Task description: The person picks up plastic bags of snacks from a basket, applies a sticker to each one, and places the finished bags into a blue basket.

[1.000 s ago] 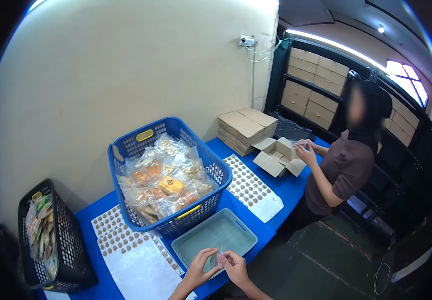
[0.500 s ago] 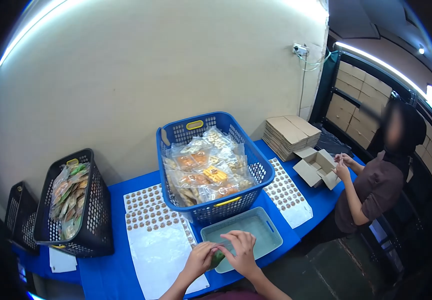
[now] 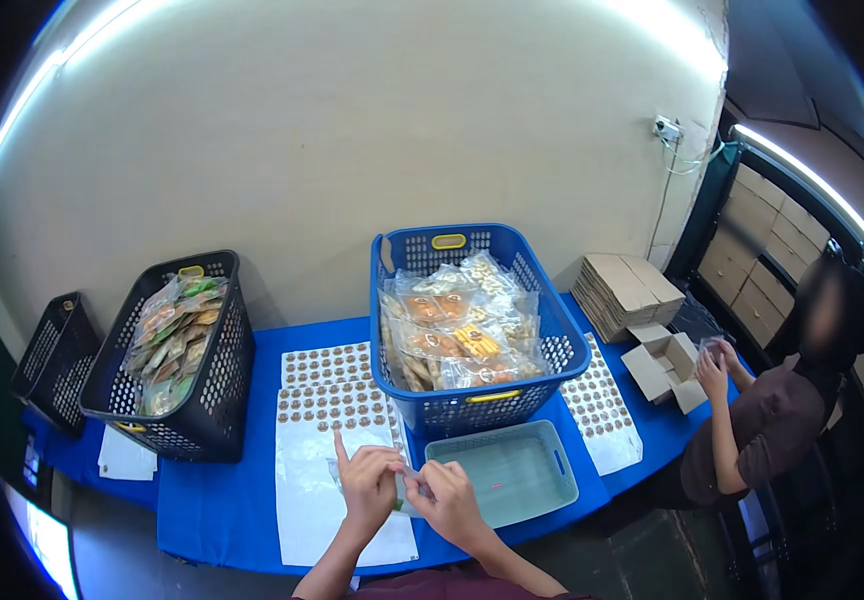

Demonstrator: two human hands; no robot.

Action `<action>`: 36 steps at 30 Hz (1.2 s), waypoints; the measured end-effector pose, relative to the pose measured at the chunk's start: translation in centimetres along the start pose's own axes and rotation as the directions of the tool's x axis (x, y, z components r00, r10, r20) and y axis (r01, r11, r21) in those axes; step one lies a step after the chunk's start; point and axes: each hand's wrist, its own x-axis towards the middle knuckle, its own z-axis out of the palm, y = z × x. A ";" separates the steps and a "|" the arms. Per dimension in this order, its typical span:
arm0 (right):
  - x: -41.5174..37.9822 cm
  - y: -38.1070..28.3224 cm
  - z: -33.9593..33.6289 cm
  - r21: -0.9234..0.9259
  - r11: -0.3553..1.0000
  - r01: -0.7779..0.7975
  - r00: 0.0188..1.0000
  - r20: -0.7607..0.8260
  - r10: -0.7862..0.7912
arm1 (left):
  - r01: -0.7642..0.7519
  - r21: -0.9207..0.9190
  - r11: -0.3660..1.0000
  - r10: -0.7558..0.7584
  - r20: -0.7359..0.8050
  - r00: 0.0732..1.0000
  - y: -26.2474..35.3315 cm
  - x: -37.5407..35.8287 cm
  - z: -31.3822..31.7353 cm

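Blue counter against a beige wall. Left hand and right hand pinch a small clear packet together at the front edge, beside the sticker sheet and teal tray, both within easy reach.

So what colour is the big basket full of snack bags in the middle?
Blue basket, with yellow handle tabs; the head view shows it.

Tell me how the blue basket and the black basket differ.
The blue basket is wider and sits mid-table; the black basket is narrower and stands at the table's left end. The blue one holds clear packets of pale and orange snacks; the black one holds packets with green and orange in them. The blue one has yellow handle grips front and back; on the black one I see them too. Both are perforated plastic and heaped full.
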 end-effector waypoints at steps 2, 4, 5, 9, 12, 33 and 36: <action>0.0 -0.4 0.2 0.014 0.999 0.029 0.998 0.058 -0.030 | 0.093 -0.017 0.996 -0.095 -0.141 0.986 -0.7 0.5 -0.6; -0.3 -0.6 1.0 0.049 0.999 0.009 0.995 0.100 -0.014 | 0.098 0.007 0.995 -0.096 -0.169 0.981 -1.0 0.7 -1.5; -0.5 -0.6 1.3 0.062 0.998 -0.001 0.993 0.121 -0.007 | 0.126 -0.009 0.992 -0.126 -0.179 0.976 -1.3 0.3 -1.7; -0.6 -0.5 1.6 0.049 0.998 -0.039 0.983 0.183 0.029 | 0.192 -0.042 0.980 -0.197 -0.200 0.960 -2.1 -0.5 -1.4; -1.1 0.0 1.8 0.089 0.996 -0.026 0.974 0.227 0.005 | 0.285 -0.175 0.943 -0.326 -0.301 0.896 -4.1 -1.4 -1.3; -7.4 5.7 1.0 0.639 0.021 -0.769 0.606 0.719 0.339 | 0.149 -0.772 -0.618 -0.249 0.372 0.894 -0.6 0.2 -1.4; -7.3 5.1 -0.9 0.590 0.269 -0.761 0.648 0.671 0.362 | 0.081 -0.565 -0.821 -0.232 0.459 0.857 -0.8 0.0 -0.7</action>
